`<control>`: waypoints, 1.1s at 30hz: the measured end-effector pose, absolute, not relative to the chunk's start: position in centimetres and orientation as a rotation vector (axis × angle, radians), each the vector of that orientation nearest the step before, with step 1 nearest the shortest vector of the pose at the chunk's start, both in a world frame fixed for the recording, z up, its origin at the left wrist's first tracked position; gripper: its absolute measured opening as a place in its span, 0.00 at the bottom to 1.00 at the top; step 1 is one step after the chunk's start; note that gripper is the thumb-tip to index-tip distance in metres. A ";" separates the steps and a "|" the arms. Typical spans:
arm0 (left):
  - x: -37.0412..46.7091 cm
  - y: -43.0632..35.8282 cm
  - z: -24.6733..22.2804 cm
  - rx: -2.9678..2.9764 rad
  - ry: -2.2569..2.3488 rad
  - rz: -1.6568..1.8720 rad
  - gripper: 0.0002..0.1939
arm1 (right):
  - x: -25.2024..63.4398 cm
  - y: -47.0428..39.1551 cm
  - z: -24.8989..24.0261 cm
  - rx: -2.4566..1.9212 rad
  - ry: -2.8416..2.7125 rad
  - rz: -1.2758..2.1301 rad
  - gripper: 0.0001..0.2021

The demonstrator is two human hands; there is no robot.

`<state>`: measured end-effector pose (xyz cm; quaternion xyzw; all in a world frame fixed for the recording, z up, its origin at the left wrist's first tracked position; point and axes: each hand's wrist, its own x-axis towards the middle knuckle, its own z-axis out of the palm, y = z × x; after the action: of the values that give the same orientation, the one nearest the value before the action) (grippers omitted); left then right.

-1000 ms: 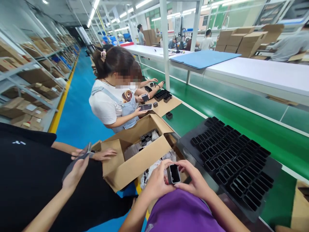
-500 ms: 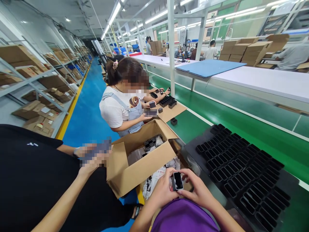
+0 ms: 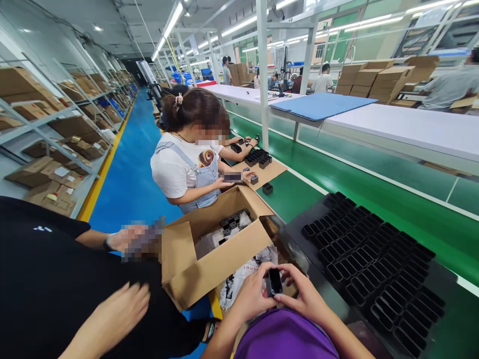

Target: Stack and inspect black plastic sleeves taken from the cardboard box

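Note:
A small black rectangular case [image 3: 275, 281] with an open, hollow face is held low in the view, over my purple clothing [image 3: 286, 336]. My left hand [image 3: 255, 291] grips its left side, fingers curled round it. From the right, my right hand [image 3: 297, 289] pinches the same case between thumb and fingers. Just beyond my hands lies white and clear plastic wrapping [image 3: 245, 276]. Many similar black cases [image 3: 366, 249] stand in rows on a dark mat to the right.
An open cardboard box [image 3: 224, 271] with dark parts stands ahead-left. A person in black [image 3: 56, 279] stands at left, one hand near the box. A person in overalls [image 3: 187, 164] handles parts beyond it. Shelves with boxes [image 3: 56, 129] line the left.
The case in my hands has tilted slightly. The person in black has lowered one hand from the blurred object. The person in overalls has moved a hand to a case on the cardboard.

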<state>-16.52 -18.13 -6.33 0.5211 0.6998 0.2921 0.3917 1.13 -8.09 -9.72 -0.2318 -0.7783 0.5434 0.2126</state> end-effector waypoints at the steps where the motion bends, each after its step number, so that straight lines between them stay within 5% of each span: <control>1: -16.5 -18.1 -6.3 1.322 1.776 0.746 0.35 | 1.1 -8.1 -9.7 -0.646 -2.157 1.500 0.27; 15: -17.1 -17.6 -7.4 1.206 1.919 0.815 0.31 | 1.0 -8.0 -10.3 -0.670 -2.155 1.493 0.26; 23: -19.3 -16.0 -8.8 1.039 2.035 1.133 0.29 | 1.3 -7.9 -10.7 -0.636 -2.282 1.414 0.19; 33: -32.9 -2.9 -5.7 0.978 2.375 1.455 0.29 | 4.0 -9.4 -22.6 -0.998 -2.218 1.404 0.20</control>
<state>-32.86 -2.91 -5.74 0.3297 0.8010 0.4907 0.0947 4.01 -9.37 -22.59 -0.3503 -0.7790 0.4929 0.1658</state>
